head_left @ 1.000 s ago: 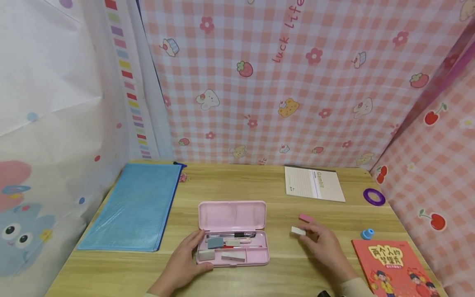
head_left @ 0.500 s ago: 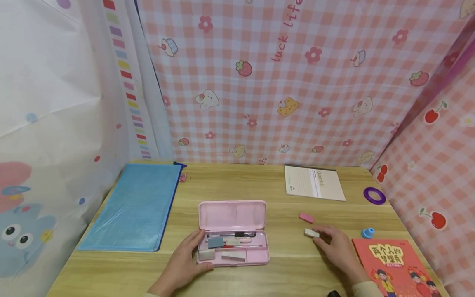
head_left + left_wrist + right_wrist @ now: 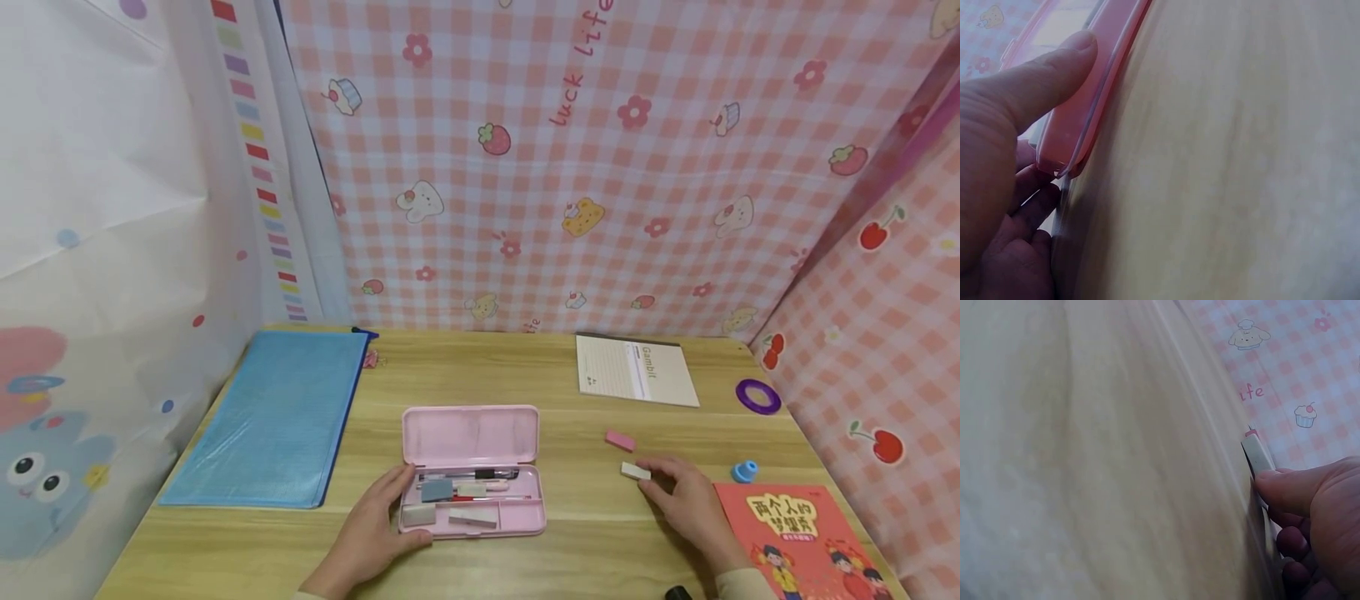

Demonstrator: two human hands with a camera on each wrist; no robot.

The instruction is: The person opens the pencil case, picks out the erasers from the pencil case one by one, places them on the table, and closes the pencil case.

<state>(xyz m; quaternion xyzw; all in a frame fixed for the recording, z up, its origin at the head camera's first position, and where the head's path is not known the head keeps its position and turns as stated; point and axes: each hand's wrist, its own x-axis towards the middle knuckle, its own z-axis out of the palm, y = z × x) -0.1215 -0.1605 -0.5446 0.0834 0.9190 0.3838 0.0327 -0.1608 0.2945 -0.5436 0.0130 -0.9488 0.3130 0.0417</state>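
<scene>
On wooden table (image 3: pixel 570 550): gripping pencil case (image 3: pixel 470 435) with left hand (image 3: pixel 372 527); right of case, pinching white eraser (image 3: pixel 634 472), possibly tabletop-level, with right hand (image 3: pixel 686 504).

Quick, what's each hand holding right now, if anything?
Left hand: holding the left end of the pink pencil case.
Right hand: pinching a small white block.

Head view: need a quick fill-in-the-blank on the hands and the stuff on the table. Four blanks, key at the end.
1. The left hand holds the open pencil case at its ____ end, as seen in the head view.
2. The right hand pinches a ____ block.
3. The other block, just beyond that one, is ____.
4. In its largest lettering, the notebook reads ____.

Missing words: left; white; pink; Gambit.
</scene>
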